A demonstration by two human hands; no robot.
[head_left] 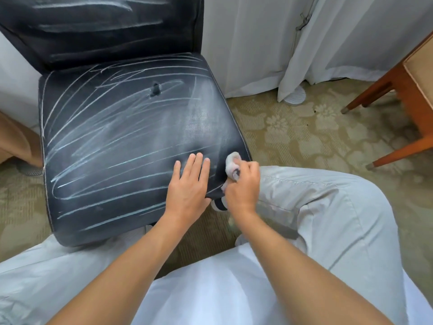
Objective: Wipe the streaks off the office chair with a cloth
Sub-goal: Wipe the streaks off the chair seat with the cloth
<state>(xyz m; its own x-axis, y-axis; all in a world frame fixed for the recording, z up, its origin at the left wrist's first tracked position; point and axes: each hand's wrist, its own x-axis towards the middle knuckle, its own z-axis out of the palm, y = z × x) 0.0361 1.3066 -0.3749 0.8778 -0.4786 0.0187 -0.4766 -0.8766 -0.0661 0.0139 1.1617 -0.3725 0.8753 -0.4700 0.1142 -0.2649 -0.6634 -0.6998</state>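
Left hand (187, 184) flat on the streaked chair seat (117, 148), right hand (242, 184) gripping the cloth (232, 161)

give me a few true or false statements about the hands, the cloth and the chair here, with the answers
1. The right hand grips the cloth. True.
2. The left hand holds a spray bottle. False: it lies flat with straight fingers on the chair seat and holds nothing.
3. White streaks cover most of the seat. True.
4. The backrest is free of streaks. False: it bears streaks too.
5. The cloth is at the seat's left edge. False: it is near the front right corner.
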